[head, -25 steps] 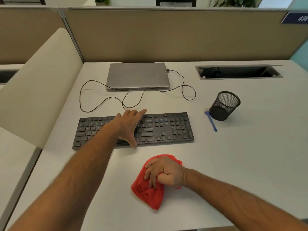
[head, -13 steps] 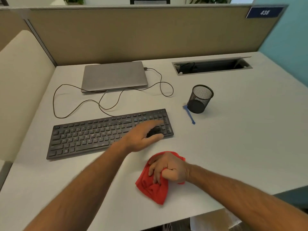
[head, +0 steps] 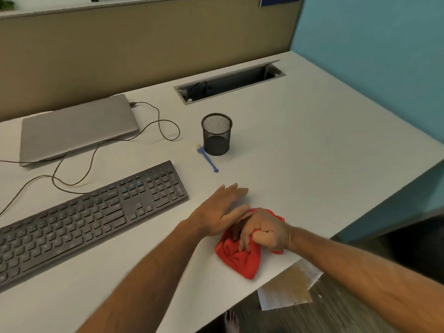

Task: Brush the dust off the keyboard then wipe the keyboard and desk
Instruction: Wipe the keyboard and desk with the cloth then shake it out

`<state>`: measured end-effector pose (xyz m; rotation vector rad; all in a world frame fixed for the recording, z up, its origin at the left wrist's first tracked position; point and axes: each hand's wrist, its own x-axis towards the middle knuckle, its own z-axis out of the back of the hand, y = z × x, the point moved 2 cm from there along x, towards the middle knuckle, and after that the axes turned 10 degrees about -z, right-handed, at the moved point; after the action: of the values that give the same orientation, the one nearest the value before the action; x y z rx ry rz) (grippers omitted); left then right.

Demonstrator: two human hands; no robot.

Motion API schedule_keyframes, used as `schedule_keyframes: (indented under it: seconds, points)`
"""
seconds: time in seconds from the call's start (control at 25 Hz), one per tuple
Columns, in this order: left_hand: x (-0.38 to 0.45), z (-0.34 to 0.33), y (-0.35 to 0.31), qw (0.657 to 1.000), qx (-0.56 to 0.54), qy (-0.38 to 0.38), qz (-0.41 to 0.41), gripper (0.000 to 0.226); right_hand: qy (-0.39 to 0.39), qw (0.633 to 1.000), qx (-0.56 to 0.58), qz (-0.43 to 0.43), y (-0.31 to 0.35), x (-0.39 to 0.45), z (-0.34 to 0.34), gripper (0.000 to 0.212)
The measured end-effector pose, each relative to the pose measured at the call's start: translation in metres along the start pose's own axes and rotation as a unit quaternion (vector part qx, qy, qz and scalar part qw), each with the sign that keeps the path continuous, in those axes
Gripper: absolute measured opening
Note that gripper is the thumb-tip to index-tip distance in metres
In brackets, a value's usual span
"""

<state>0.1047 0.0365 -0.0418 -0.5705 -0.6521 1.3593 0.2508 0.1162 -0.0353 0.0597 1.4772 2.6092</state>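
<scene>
While right hand (head: 264, 233) fingers clutch the red cloth (head: 240, 259), left hand (head: 222, 209) lies flat, fingers released.

The single head-worn view looks forward and down from close above the desk (head: 300, 145), tilted toward two o'clock, with the keyboard (head: 91, 212) at nine and both forearms entering from six.

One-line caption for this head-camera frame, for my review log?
Right hand grips a bunched red cloth near the desk edge; open left hand reaches past the keyboard toward the blue brush.
</scene>
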Motion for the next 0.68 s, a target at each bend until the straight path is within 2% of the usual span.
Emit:
schedule_keyframes:
  seconds: [0.2, 0.32, 0.44, 0.68]
  points:
    - [0.049, -0.029, -0.022, 0.999, 0.006, 0.037, -0.005, 0.069, -0.063, 0.998, -0.014, -0.013, -0.033, -0.057, 0.047, 0.028]
    - [0.075, -0.048, -0.034, 0.998, 0.023, 0.045, -0.026, 0.071, -0.096, 0.994, -0.016, -0.053, -0.049, -0.095, 0.071, 0.025]
    - [0.086, -0.062, -0.039, 0.997, 0.057, 0.049, -0.035, 0.075, -0.134, 0.987, -0.002, -0.083, -0.057, -0.128, 0.08, 0.024]
    - [0.09, -0.062, -0.038, 0.988, 0.103, 0.114, -0.024, 0.072, -0.21, 0.969, -0.003, -0.131, -0.059, -0.174, 0.082, 0.026]
